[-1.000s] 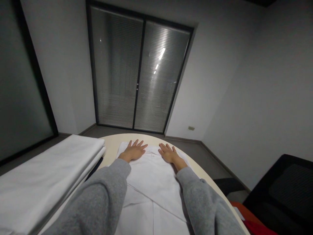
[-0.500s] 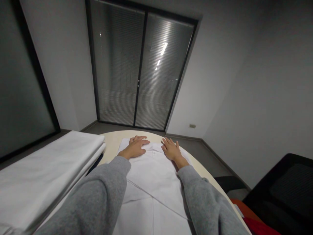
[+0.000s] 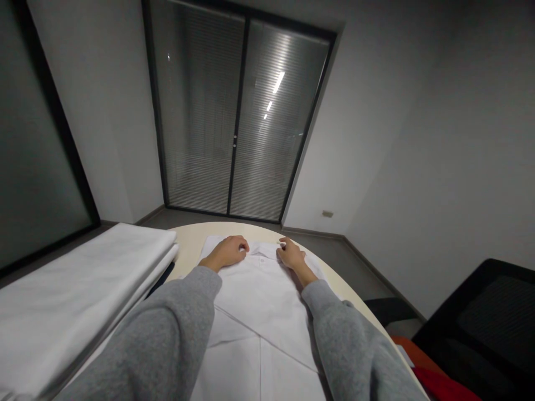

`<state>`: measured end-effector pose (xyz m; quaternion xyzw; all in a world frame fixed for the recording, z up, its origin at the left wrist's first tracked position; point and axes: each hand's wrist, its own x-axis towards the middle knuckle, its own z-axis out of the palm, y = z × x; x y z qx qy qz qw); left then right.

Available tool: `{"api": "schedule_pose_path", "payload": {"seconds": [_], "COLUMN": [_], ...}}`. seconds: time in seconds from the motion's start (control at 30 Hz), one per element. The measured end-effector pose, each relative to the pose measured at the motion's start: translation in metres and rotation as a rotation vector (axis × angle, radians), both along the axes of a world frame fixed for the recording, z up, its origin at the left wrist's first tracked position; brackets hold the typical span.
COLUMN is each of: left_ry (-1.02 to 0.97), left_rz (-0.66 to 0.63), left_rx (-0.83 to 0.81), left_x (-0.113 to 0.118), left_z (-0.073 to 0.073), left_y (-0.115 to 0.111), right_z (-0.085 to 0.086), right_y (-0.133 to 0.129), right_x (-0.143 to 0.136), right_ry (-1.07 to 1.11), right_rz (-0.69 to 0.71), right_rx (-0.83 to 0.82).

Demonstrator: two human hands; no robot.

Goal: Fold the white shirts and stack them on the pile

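A white garment (image 3: 259,295) with a small button near its far end lies on the round cream table (image 3: 190,236). My left hand (image 3: 229,252) rests at the garment's far left, thumb and fingers curled together on the collar area. On the far right side, my right hand (image 3: 291,255) has its fingers bent in and pinched at the collar edge. Between the two hands the collar fabric is slightly raised.
A thick stack of folded white cloth (image 3: 83,289) lies at the left, with something dark (image 3: 161,280) beside it. A black mesh chair (image 3: 485,328) stands at the right, near orange and red items (image 3: 418,356). Behind the table is a glass door (image 3: 238,117).
The fingers of both hands, spread flat before, have curled in and closed at the garment's far edge. The fabric between them has lifted a little.
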<state>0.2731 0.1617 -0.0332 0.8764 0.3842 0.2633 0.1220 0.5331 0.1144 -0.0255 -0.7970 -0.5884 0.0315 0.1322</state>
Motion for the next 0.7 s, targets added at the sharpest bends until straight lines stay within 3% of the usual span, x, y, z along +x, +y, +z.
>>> {"api": "schedule_pose_path", "payload": {"seconds": [0.33,0.47,0.6,0.7], "left_ry": [0.039,0.056,0.172,0.265], "left_rz": [0.005,0.080,0.074,0.058], "left_rx": [0.025,0.055,-0.022,-0.105], "left_x": [0.003,0.005,0.005,0.005], "left_z": [0.003,0.006,-0.002,-0.009], "left_y": [-0.002,-0.005,-0.004,-0.002], "right_z": [0.005,0.009,0.000,-0.007], "right_y": [-0.013,-0.016,-0.013,-0.010], "right_x": [-0.003,-0.016,-0.023,-0.020], "right_ry": [-0.093,-0.150,-0.139,-0.111], "right_rz": [0.074,0.231,0.452,0.476], "right_rx": [0.066,0.108,-0.053,-0.154]}}
